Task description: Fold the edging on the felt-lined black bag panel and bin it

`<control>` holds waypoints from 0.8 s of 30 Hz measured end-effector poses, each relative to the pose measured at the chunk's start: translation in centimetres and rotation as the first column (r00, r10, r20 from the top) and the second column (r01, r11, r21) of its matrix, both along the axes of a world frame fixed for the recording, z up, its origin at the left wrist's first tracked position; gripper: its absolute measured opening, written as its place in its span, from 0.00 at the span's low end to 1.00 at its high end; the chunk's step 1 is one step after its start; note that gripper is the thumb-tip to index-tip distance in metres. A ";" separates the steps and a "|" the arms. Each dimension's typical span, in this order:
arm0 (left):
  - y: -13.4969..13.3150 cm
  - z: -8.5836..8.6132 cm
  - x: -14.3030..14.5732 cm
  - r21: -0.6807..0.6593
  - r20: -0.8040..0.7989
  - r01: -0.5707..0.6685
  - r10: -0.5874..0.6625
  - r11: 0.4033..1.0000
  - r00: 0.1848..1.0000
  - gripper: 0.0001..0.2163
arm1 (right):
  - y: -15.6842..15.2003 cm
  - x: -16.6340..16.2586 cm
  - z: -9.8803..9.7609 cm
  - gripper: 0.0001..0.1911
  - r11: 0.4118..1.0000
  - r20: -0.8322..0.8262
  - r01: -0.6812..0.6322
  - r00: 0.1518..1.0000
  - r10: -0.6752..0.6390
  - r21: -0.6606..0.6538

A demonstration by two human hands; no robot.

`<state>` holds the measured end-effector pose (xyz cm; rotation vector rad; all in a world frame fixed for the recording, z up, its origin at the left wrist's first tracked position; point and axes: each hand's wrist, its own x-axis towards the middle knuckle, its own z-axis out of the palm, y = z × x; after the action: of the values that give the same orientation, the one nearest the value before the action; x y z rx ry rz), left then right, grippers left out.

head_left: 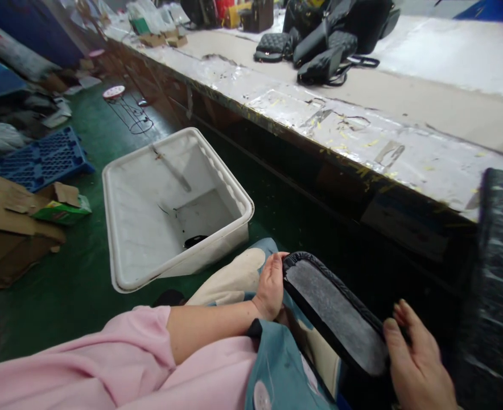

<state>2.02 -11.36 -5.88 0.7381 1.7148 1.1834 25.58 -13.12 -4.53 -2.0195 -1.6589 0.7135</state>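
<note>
A long black bag piece (337, 313) with rounded ends and a grey panel framed by a dark gathered rim lies slanting over my lap. My left hand (271, 287) is closed on its upper left end, the fingertips partly hidden behind it. At its lower right end is my right hand (420, 359), thumb and fingers apart and slightly bent. The thumb is right by the rim; whether it touches is hard to tell. Under the piece is a blue-green and cream apron (230, 279).
A white plastic bin (178, 273) stands on the green floor, a small black item (195, 241) inside. Black bags (324, 62) lie on the long worktable (277, 108). A dark wrapped stack (497, 273) rises at right. Cardboard boxes (16, 228), a blue pallet (46, 156) and a stool (114, 93) are left.
</note>
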 end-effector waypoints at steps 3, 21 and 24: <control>0.1 -0.2 0.3 0.001 -0.031 -0.015 0.015 1.000 0.999 0.24 | -0.2 -0.6 -1.0 0.32 0.995 -0.169 0.014 0.985 -0.031 -0.101; 0.5 0.8 1.1 0.053 -0.280 -0.008 0.023 0.999 0.960 0.16 | -0.5 -0.8 -1.6 0.27 0.996 -0.267 -0.003 0.963 -0.022 -0.094; 0.6 0.9 1.0 0.059 -0.338 0.016 0.005 0.998 0.941 0.15 | -0.4 -0.9 -1.5 0.26 0.995 -0.248 -0.002 0.969 -0.023 -0.098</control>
<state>2.97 -10.76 -5.02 1.0315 1.9605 1.1589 24.72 -13.56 -6.07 -1.9102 -1.4933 1.0168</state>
